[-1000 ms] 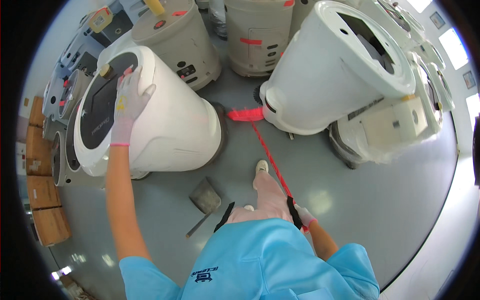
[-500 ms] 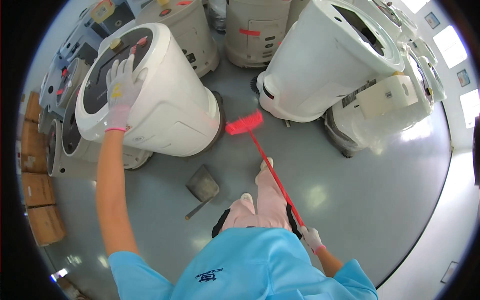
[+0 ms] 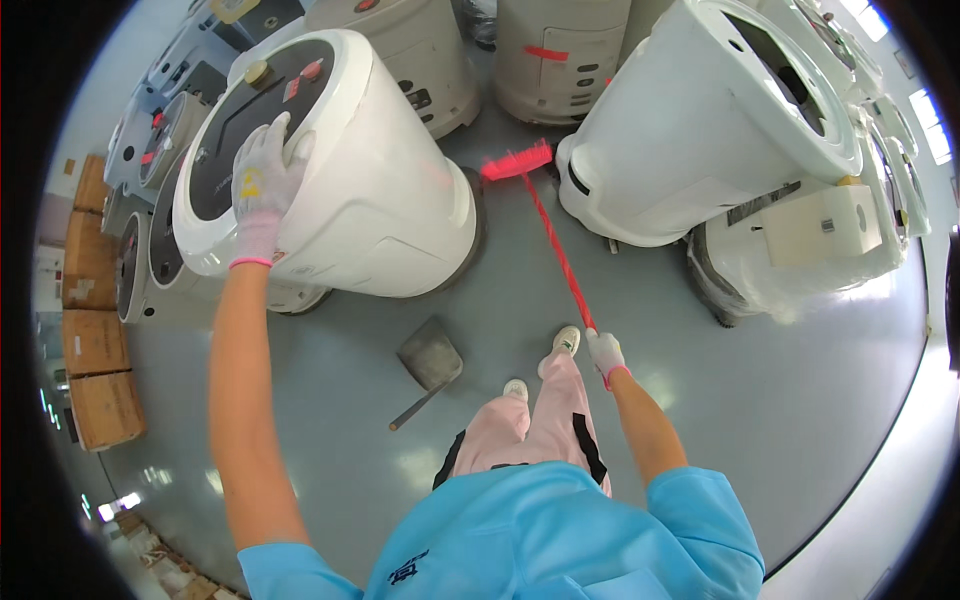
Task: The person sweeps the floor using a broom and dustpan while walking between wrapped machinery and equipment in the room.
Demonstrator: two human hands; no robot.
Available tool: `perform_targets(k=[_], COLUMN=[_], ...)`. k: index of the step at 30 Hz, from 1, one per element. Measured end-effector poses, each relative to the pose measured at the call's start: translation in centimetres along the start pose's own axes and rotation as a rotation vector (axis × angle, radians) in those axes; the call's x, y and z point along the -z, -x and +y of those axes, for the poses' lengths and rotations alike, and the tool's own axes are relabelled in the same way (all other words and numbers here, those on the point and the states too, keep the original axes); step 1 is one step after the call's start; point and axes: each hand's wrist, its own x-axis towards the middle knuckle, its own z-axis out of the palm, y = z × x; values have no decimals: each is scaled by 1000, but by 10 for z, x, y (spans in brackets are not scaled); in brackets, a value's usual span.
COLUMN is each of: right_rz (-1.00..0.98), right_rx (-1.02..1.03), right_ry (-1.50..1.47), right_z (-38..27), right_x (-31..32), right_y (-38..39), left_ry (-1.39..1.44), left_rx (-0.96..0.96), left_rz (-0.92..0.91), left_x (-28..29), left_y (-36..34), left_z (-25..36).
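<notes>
My left hand (image 3: 264,188), in a pale work glove with a pink cuff, rests on the rim of a white barrel-shaped cleaning machine (image 3: 370,190) with a dark top panel. Its fingers lie outstretched. My right hand (image 3: 606,354), gloved alike, is wrapped round the handle of a red broom (image 3: 556,245). The broom head lies far out, in the gap between this machine and a second white machine (image 3: 690,130) on the right. On the floor, left of my feet, a grey dustpan (image 3: 430,358) lies with its short handle toward me.
More beige machines (image 3: 560,60) stand along the far side. At the right is a machine partly wrapped in clear plastic (image 3: 790,265). Cardboard boxes (image 3: 104,408) are stacked at the left. Grey floor (image 3: 700,420) runs between them to a white wall on the right.
My right arm has stretched forward, pushing the broom away from me, deeper between the machines. My left hand has stayed on the white machine. The whole view has shifted slightly.
</notes>
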Motion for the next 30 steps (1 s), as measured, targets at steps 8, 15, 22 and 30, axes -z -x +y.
perform_targets(k=[8,15,22,30], right_rz=[-152,-190,-73,-27], right_rx=[-56,-311,-381,-184], right_ry=[183,298,123,50], right_z=[87,202,234,169], right_x=[-46,-15,20,-14], right_y=[78,241,325,219], left_ry=[48,32,-14,-3], left_rx=[-35,-71,-45,-16], left_rz=[59,128,105,20], left_x=[-2,-8,-7,-3], left_y=[1,2,2,1], left_z=[-6,-10,-11,-6])
